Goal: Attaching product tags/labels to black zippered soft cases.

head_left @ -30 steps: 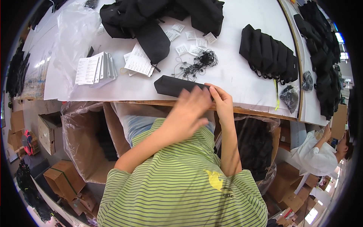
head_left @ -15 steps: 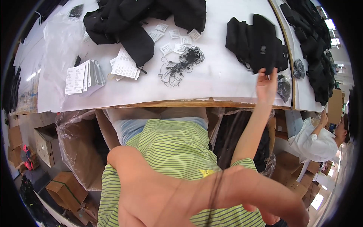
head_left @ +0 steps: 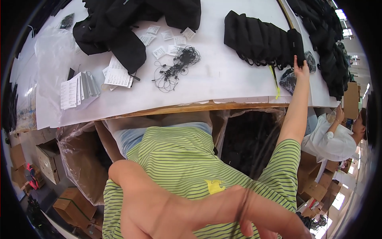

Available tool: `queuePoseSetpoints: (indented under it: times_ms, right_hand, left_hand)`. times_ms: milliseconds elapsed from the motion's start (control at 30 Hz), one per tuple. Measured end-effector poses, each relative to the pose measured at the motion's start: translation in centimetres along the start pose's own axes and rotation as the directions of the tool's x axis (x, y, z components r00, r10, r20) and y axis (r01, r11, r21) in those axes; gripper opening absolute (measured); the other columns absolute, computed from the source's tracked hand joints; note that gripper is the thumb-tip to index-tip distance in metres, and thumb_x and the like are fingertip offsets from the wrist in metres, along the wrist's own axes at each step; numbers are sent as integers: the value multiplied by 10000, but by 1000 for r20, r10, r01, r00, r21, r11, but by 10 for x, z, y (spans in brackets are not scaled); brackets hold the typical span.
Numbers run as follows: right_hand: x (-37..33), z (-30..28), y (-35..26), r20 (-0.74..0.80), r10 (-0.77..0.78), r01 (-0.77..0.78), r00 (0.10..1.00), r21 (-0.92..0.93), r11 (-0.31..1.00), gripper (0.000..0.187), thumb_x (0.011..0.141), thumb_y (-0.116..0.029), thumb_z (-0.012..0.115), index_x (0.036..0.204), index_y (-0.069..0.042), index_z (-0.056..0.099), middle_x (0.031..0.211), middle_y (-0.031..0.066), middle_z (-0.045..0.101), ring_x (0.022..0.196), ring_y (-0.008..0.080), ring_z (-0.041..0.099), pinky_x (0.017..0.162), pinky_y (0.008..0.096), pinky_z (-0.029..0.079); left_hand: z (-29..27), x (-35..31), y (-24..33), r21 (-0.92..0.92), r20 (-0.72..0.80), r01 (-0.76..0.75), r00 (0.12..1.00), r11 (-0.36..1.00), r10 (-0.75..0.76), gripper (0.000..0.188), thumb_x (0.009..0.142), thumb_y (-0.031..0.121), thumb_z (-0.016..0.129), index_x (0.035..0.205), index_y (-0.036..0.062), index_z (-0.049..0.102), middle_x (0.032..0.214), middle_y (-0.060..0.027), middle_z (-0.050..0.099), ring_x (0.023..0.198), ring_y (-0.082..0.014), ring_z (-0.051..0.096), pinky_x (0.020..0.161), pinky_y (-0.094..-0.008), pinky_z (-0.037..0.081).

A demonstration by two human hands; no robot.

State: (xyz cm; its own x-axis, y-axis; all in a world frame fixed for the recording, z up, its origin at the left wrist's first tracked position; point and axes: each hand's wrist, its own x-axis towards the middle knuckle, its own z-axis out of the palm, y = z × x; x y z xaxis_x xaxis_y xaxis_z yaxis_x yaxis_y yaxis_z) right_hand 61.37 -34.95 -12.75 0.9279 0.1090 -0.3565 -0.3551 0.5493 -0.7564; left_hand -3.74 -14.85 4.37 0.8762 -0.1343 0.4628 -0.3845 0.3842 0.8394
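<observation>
A row of folded black cloth bags (head_left: 258, 40) stands side by side at the back right of the table, with straps along the near edge. My right hand (head_left: 301, 69) reaches to the row's right end. Its fingers close on the lower end of the last folded black bag (head_left: 295, 44). My left forearm crosses the bottom of the view, bent and very close. My left hand (head_left: 238, 211) is large there, one finger stretched out and others apart below it; part of it is cut off, and no held thing shows.
Black bags (head_left: 131, 24) lie heaped at the back left. Nearby are white packets (head_left: 167, 35), tangled black cords (head_left: 179, 65) and white cards (head_left: 79, 91). A yellow strip (head_left: 275, 81) hangs by the row. Plastic-lined boxes (head_left: 79, 159) stand below; a person (head_left: 332, 137) is at right.
My right hand has moved right and set the blurred, lifted bag upright at the row's end. The row now shows several bags spread out. The table has shifted left in view.
</observation>
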Motion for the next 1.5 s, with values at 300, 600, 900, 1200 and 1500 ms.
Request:
queuePoseSetpoints:
  times_ms: [300,600,900,1200,1500]
  right_hand:
    - [-56,41,49,-216,-334,97,918,-693,714,384,913,-197,572,1186,39,439,1073,217,585,763,291,671,527,315,567]
    - [-256,94,140,776,-162,787,610,-568,242,92,847,-116,661,934,-89,676,818,0,635,557,41,494,499,197,378]
    - [-376,153,284,912,319,934,259,-320,159,94,779,-172,670,832,-96,656,814,62,585,688,251,603,628,368,493]
    - [-385,171,322,816,559,974,149,-219,61,104,772,-158,658,826,-70,646,869,105,607,738,303,611,658,399,493]
    - [-394,184,194,847,160,487,507,-434,758,121,813,-93,697,911,-35,654,772,-40,612,588,-5,426,517,172,326]
  left_hand:
    - [-4,16,-1,-45,10,62,998,997,-62,130,939,165,496,1058,155,444,889,-147,576,629,-205,507,1013,-613,272]
    - [-95,-44,9,232,-686,110,723,966,83,183,867,242,624,1017,137,631,1336,-113,454,1039,-316,470,897,-407,394]
    - [-233,-226,17,123,-734,959,260,-254,628,612,836,464,617,1260,36,507,1280,-188,480,1216,-363,389,1022,-460,301]
    - [-241,-226,22,-120,-765,955,85,-272,638,816,756,587,650,1350,66,445,1241,-196,470,1204,-360,388,1023,-488,280]
    - [-232,-209,61,12,-842,992,79,-129,534,412,821,301,689,1086,23,540,924,-144,605,919,-277,572,850,-336,430]
